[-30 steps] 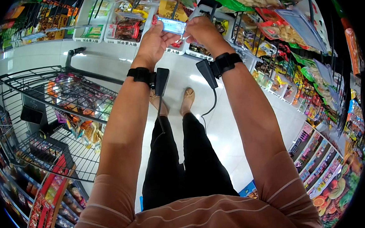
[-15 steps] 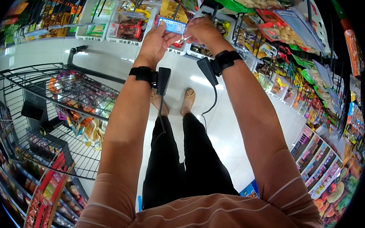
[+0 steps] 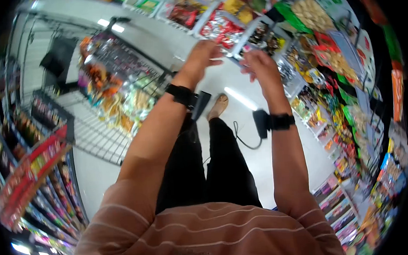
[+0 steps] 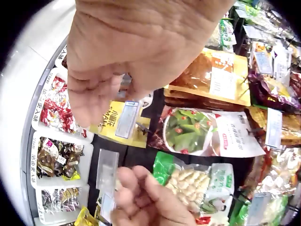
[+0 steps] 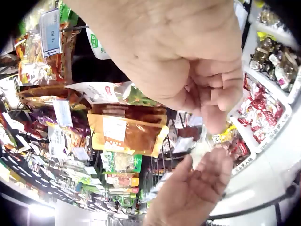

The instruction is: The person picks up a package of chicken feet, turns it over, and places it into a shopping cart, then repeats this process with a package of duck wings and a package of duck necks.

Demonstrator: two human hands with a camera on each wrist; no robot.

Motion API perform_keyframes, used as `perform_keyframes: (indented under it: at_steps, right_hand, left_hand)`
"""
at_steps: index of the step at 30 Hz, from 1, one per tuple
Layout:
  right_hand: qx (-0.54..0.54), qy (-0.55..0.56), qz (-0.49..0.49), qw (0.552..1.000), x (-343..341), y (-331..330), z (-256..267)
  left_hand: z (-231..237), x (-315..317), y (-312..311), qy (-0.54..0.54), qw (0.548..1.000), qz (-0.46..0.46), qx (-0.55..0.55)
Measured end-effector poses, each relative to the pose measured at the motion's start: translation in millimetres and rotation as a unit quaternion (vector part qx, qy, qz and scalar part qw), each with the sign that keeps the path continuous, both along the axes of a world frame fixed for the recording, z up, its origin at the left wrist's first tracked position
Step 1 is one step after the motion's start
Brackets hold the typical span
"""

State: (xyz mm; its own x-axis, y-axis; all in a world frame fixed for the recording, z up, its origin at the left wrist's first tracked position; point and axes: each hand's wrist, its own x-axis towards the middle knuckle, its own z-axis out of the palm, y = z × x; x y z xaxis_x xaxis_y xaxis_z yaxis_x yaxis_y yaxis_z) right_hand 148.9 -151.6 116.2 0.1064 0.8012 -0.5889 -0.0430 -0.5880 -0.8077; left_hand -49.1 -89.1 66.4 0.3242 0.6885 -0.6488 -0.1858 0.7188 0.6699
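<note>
In the head view my left hand (image 3: 202, 61) is in front of the snack bins, fingers slightly bent, palm turned inward. The right wrist view shows that same palm bare. My right hand (image 3: 262, 72) is to its right, fingers loosely curled; the right wrist view shows nothing gripped in it. A clear tag holder (image 4: 107, 169) stands right by the right fingertips in the left wrist view. Red-and-white wrapped snacks (image 3: 221, 29) fill a white bin beyond the hands. A blue-edged price label (image 4: 127, 119) hangs in front of a yellow bag (image 4: 108, 128).
A wire shopping cart (image 3: 90, 139) holding bagged snacks (image 3: 116, 72) stands on my left. Hanging packets, among them a pack of pale nuts (image 3: 310, 14), line the rack at right. Dark wrapped snacks (image 4: 59, 155) fill another bin. A stocked shelf (image 3: 42, 160) is at far left.
Both hands have come away from the blue-and-white price label they held and moved apart, toward the body. The head view has turned, shifting the cart and bins to the right.
</note>
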Motion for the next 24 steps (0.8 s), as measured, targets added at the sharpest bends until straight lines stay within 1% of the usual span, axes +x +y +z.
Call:
perform_keyframes:
  at_steps: [1, 2, 3, 4, 6, 9, 11, 12, 14, 15, 16, 17, 18, 20, 23, 24]
  right_hand:
    - [-0.022, 0.0, 0.02, 1.0, -7.8, -14.3, -1.7]
    - [-0.065, -0.003, 0.036, 0.997, -17.7, -27.2, -1.7]
    - [-0.081, -0.001, 0.067, 0.994, -23.6, -43.3, -4.5]
    - [-0.083, 0.007, 0.11, 0.99, -29.2, -59.2, -7.1]
    - [-0.096, 0.025, 0.169, 0.981, -39.0, -87.0, -16.1]
    - [-0.125, 0.01, 0.26, 0.958, -58.2, -105.8, -9.4]
    - [-0.105, 0.035, 0.262, 0.959, -70.0, -107.8, -0.7]
    - [-0.095, 0.047, 0.259, 0.96, -76.1, -107.4, 2.5]
    - [-0.084, 0.034, 0.258, 0.962, -86.2, -99.7, 11.7]
    - [-0.084, 0.036, 0.253, 0.963, -89.9, -95.1, 19.4]
    - [-0.083, 0.037, 0.246, 0.965, -92.9, -91.7, 26.2]
    - [-0.078, 0.04, 0.244, 0.966, -94.2, -89.6, 30.9]
    - [-0.08, 0.038, 0.244, 0.966, -95.1, -88.6, 36.1]
    - [-0.085, 0.031, 0.241, 0.966, -97.8, -87.3, 43.8]
    - [-0.099, 0.018, 0.236, 0.966, -103.7, -93.8, 50.1]
    - [-0.108, 0.013, 0.232, 0.967, -106.6, -97.7, 50.8]
  left_hand:
    - [18.6, -3.9, -10.8, -0.002, 1.0, 0.003, 0.013]
    - [38.1, -8.2, -26.4, -0.002, 1.0, 0.008, 0.024]
    - [45.6, -12.0, -40.8, -0.005, 1.0, -0.008, 0.03]
    - [53.2, -18.1, -50.9, -0.008, 0.999, -0.027, 0.039]
    - [80.4, -31.7, -72.4, 0.018, 0.997, -0.053, 0.052]
    - [121.8, -64.5, -101.0, 0.036, 0.995, -0.04, 0.078]
    - [144.9, -94.2, -117.1, 0.061, 0.994, -0.019, 0.084]
    - [152.3, -112.2, -123.0, 0.096, 0.991, 0.006, 0.096]
    - [157.9, -154.0, -131.2, 0.149, 0.98, 0.06, 0.114]
    - [153.4, -180.4, -132.3, 0.185, 0.972, 0.073, 0.125]
    - [147.6, -202.1, -134.2, 0.225, 0.96, 0.109, 0.128]
    - [141.8, -225.0, -133.4, 0.252, 0.952, 0.12, 0.125]
    - [124.7, -247.2, -134.7, 0.267, 0.945, 0.154, 0.114]
    - [93.4, -282.5, -131.0, 0.283, 0.94, 0.18, 0.056]
    - [28.2, -319.4, -130.5, 0.409, 0.908, 0.072, 0.054]
    - [-1.8, -329.1, -133.9, 0.453, 0.888, 0.012, 0.081]
